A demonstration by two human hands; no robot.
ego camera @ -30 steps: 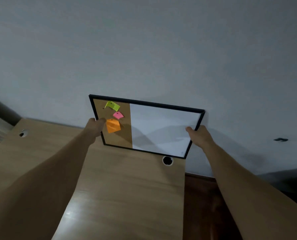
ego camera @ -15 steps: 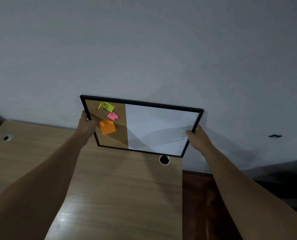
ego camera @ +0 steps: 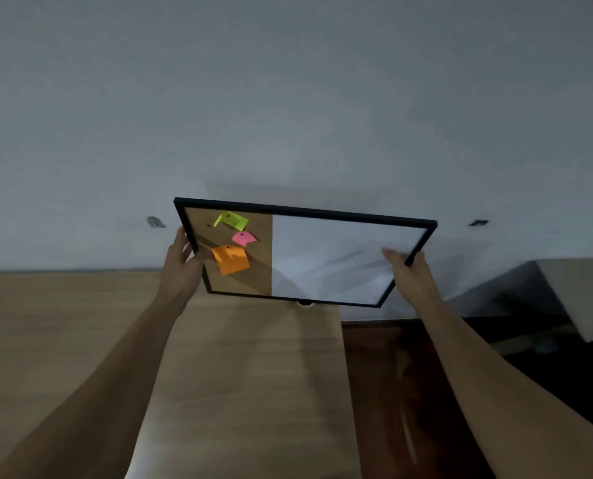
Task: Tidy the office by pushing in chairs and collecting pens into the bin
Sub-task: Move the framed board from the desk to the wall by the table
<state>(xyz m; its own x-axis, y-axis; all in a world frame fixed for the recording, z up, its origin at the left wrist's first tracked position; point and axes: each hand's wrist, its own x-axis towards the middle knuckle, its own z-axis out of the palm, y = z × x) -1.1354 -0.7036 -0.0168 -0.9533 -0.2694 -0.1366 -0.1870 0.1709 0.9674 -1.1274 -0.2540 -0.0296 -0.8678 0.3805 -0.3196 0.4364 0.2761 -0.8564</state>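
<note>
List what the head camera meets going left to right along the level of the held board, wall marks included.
Dark wall mark → left hand → orange note → white panel → right hand → second wall mark. The green and pink notes overlap the orange one in the order, so they are left out.

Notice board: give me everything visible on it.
The notice board has a thin black frame, a cork panel on its left third and a white panel on the rest. Green, pink and orange notes are pinned to the cork. It is held tilted above the desk, before the wall; the left hand and right hand grip its side edges.
</note>
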